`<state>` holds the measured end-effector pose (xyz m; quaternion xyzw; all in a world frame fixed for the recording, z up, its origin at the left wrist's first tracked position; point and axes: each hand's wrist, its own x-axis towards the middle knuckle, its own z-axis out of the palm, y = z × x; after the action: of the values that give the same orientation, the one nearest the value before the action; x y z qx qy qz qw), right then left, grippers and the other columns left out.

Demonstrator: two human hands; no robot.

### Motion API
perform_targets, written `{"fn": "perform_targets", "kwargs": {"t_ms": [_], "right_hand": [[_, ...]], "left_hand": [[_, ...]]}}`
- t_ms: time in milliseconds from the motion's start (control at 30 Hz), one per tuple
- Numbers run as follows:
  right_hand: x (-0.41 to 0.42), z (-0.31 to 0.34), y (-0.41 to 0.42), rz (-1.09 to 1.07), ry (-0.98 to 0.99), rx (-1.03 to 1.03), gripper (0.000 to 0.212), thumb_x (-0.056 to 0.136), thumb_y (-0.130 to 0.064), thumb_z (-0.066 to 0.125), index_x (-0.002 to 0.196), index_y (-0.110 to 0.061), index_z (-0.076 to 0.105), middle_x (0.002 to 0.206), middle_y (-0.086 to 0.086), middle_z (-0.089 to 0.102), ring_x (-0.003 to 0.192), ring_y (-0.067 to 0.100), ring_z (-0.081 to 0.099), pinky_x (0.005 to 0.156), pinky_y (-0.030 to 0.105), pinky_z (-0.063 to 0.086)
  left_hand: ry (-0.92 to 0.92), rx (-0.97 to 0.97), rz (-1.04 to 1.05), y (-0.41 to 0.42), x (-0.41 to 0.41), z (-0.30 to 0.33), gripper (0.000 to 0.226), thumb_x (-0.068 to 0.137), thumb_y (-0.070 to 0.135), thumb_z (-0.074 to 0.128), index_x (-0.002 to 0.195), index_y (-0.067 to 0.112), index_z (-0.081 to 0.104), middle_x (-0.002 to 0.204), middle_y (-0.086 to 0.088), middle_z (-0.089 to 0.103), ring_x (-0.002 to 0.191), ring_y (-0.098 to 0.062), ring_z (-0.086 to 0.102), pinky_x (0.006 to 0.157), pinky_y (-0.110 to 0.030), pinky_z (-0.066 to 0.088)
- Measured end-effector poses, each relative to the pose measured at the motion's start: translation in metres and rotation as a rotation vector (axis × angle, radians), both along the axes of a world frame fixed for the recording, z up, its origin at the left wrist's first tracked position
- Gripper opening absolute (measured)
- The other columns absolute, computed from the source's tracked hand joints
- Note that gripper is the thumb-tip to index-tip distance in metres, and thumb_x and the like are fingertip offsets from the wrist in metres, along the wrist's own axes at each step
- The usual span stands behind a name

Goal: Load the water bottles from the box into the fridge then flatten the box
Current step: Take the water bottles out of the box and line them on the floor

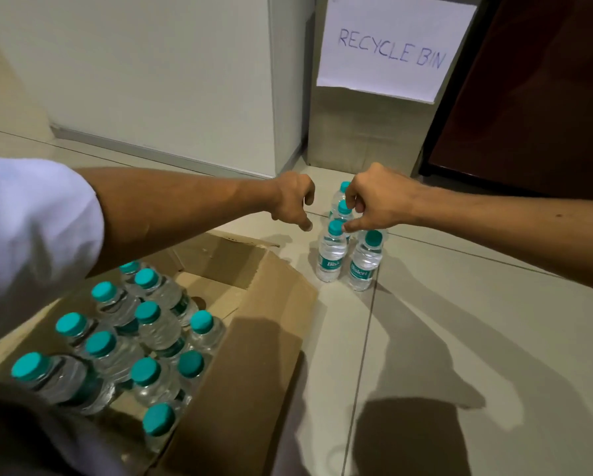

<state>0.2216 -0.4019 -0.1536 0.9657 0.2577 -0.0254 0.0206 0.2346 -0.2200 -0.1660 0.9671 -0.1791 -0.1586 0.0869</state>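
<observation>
While most of the Bisleri water bottles (147, 329) are sitting upright in the open cardboard box (253, 338) at the lower left, a small cluster of four bottles (348, 242) has been stood on the tiled floor (459, 321) just past the box's far flap. So the step in hand looks like the unloading bit: bottles are being staged on the floor, not in the fridge yet.

The right hand (374, 204) is curled down over that cluster, fingertips pinched around the teal caps; at least one cap seems to be touched, but whether a bottle is actually gripped can't be told from here. The left hand (293, 204) is hovering just beside the cluster with fingers loosely hooked and nothing held in it.

Behind the bottles a carton with a "RECYCLE BIN" paper sign (396, 46) is standing against the wall, between a white cabinet panel (150, 80) and a dark reddish door (545, 97) on the right, which might be the fridge, hard to say.

Next move, as a guess: more bottles have to be lifted out of the box, which is far from emptied, or the floor ones carried to the fridge. Flattening can't be started until the box is cleared.
</observation>
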Motion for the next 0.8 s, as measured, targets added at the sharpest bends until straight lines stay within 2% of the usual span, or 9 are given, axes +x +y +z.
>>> {"fn": "perform_targets", "kwargs": {"t_ms": [100, 300, 400, 533, 633, 700, 800], "right_hand": [[-0.016, 0.009, 0.029, 0.120, -0.009, 0.019, 0.044, 0.075, -0.053, 0.076, 0.098, -0.016, 0.069, 0.079, -0.006, 0.065, 0.070, 0.012, 0.060, 0.066, 0.030, 0.056], [-0.048, 0.019, 0.106, 0.452, 0.028, 0.064, 0.042, 0.079, -0.052, 0.071, 0.104, -0.017, 0.072, 0.091, -0.003, 0.072, 0.079, 0.013, 0.067, 0.072, 0.032, 0.057], [-0.065, 0.019, 0.143, 0.588, 0.096, 0.108, 0.042, 0.081, -0.053, 0.069, 0.103, -0.017, 0.071, 0.092, -0.002, 0.071, 0.081, 0.013, 0.066, 0.074, 0.033, 0.058], [-0.084, 0.008, 0.180, 0.738, 0.150, 0.101, 0.042, 0.082, -0.052, 0.070, 0.103, -0.016, 0.070, 0.091, 0.000, 0.070, 0.081, 0.014, 0.066, 0.073, 0.035, 0.057], [-0.094, -0.003, 0.198, 0.811, 0.187, 0.052, 0.046, 0.082, -0.051, 0.071, 0.112, -0.015, 0.068, 0.095, -0.002, 0.069, 0.080, 0.010, 0.063, 0.069, 0.025, 0.056], [-0.096, -0.011, 0.204, 0.835, 0.190, 0.004, 0.046, 0.081, -0.050, 0.072, 0.112, -0.016, 0.068, 0.088, -0.008, 0.066, 0.075, 0.008, 0.060, 0.062, 0.019, 0.049], [-0.095, -0.022, 0.207, 0.831, 0.198, -0.060, 0.040, 0.079, -0.051, 0.073, 0.104, -0.019, 0.069, 0.078, -0.010, 0.058, 0.068, 0.009, 0.055, 0.058, 0.019, 0.041]], "left_hand": [[-0.023, 0.062, 0.004, 0.033, -0.017, 0.016, 0.056, 0.077, 0.038, 0.078, 0.118, 0.007, 0.056, 0.100, -0.005, 0.067, 0.088, -0.029, 0.067, 0.080, -0.041, 0.057], [-0.027, 0.169, 0.069, 0.115, -0.063, 0.041, 0.050, 0.077, 0.035, 0.079, 0.115, 0.012, 0.056, 0.099, -0.001, 0.062, 0.083, -0.018, 0.058, 0.068, -0.023, 0.044], [0.002, 0.231, 0.116, 0.159, -0.087, 0.043, 0.047, 0.077, 0.034, 0.079, 0.113, 0.014, 0.056, 0.098, -0.001, 0.061, 0.084, -0.016, 0.058, 0.070, -0.023, 0.045], [0.060, 0.282, 0.104, 0.201, -0.111, 0.031, 0.045, 0.076, 0.030, 0.079, 0.111, 0.012, 0.058, 0.094, 0.001, 0.061, 0.084, -0.017, 0.061, 0.072, -0.025, 0.050], [0.085, 0.267, 0.094, 0.216, -0.118, 0.019, 0.050, 0.077, 0.028, 0.079, 0.118, 0.010, 0.056, 0.100, -0.001, 0.062, 0.090, -0.017, 0.062, 0.076, -0.024, 0.053], [0.102, 0.248, 0.084, 0.219, -0.116, 0.013, 0.050, 0.078, 0.025, 0.078, 0.121, 0.009, 0.056, 0.106, -0.004, 0.063, 0.095, -0.017, 0.063, 0.079, -0.024, 0.055], [0.110, 0.250, 0.033, 0.214, -0.110, 0.003, 0.050, 0.078, 0.026, 0.078, 0.120, 0.009, 0.056, 0.108, -0.007, 0.064, 0.096, -0.019, 0.063, 0.082, -0.027, 0.055]]}}
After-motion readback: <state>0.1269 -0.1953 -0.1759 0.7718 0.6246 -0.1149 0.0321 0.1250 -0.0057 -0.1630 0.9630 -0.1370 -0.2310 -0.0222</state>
